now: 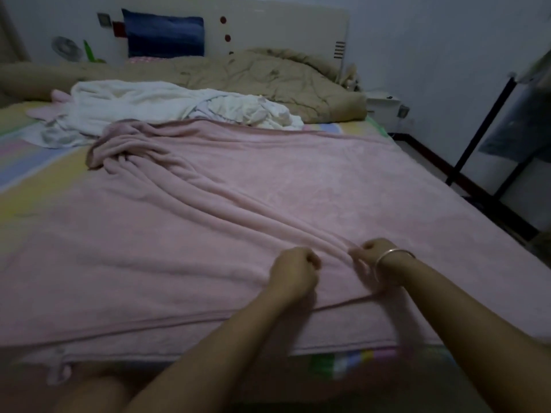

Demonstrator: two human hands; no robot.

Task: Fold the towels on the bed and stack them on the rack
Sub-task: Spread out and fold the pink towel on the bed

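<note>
A large pink towel (226, 186) lies spread over most of the bed, bunched into long ridges running from its far left corner toward me. My left hand (293, 271) is closed on a ridge of the pink towel near the front edge. Close to its right, my right hand (369, 253), with a bangle on the wrist, pinches the same ridge. A white towel (125, 99) lies crumpled at the far left of the bed, with other pale cloths around it. A black rack (489, 120) stands at the right, partly cut off.
A beige quilt (268, 76) is heaped along the headboard, with a blue pillow (165, 32) behind it. The striped pastel bed sheet (32, 162) shows at the left. A white bedside stand (384, 105) sits in the far right corner. Dark cloth hangs on the rack.
</note>
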